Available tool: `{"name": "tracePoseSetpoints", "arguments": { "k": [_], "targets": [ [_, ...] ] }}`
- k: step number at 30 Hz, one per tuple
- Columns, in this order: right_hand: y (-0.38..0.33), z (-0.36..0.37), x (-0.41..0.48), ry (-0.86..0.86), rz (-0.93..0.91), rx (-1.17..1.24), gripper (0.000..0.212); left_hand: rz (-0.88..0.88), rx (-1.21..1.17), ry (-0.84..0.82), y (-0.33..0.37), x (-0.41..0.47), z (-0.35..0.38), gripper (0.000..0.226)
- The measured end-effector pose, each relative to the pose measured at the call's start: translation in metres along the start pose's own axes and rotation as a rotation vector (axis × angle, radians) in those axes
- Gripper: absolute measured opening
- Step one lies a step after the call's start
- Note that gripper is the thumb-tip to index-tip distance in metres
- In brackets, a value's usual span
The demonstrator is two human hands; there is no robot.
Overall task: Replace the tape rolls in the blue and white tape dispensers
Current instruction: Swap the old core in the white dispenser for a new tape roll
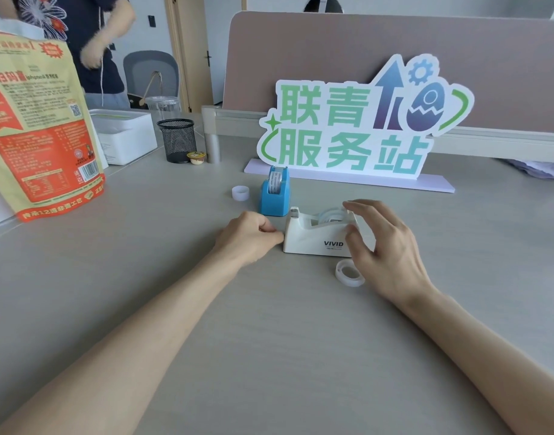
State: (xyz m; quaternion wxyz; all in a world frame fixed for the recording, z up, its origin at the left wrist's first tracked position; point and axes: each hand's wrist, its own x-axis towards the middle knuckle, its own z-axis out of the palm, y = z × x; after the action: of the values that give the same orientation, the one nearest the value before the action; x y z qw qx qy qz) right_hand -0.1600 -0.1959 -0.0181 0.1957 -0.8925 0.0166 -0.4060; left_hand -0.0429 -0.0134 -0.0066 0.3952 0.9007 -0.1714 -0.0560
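Grey desktop [144, 277] stretches out with a snack bag [37, 127] far left. A small tape roll [240, 193] lies beside the blue dispenser [274, 196]. Her left hand [247, 237] is curled, fingertips pinched at the white dispenser [313, 237]. Right hand [385, 246] spreads open over its roll, holding nothing. A clear roll [350, 273] lies just in front.

white tape dispenser [313, 237], frame centre: "VIVID" | standing sign [347, 127], upper centre: "联青服务站" | snack bag [40, 130], upper left: "12", remaining print unreadable
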Motion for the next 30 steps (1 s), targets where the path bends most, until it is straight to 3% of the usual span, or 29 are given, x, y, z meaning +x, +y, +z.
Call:
{"name": "tracePoseSetpoints", "arguments": {
  "k": [11, 18, 21, 24, 30],
  "targets": [
    [-0.002, -0.002, -0.001, 0.084, 0.133, 0.004, 0.022, 0.197, 0.067, 0.085, -0.008, -0.007, 0.003, 0.003],
    [-0.002, -0.002, -0.001, 0.073, 0.083, 0.018, 0.021, 0.49, 0.477, 0.308, -0.005, -0.017, 0.01, 0.015],
    [-0.003, -0.001, -0.002, 0.059, 0.044, -0.001, 0.019, 0.485, 0.483, 0.305, -0.006, -0.016, 0.01, 0.013],
    [-0.001, -0.001, -0.002, 0.045, 0.025, -0.005, 0.018, 0.444, 0.424, 0.285, -0.006, -0.017, 0.01, 0.029],
    [-0.006, -0.005, -0.003, 0.049, 0.099, 0.034, 0.013, 0.379, 0.308, 0.2, -0.011, -0.009, 0.004, 0.037]
  ]
}}
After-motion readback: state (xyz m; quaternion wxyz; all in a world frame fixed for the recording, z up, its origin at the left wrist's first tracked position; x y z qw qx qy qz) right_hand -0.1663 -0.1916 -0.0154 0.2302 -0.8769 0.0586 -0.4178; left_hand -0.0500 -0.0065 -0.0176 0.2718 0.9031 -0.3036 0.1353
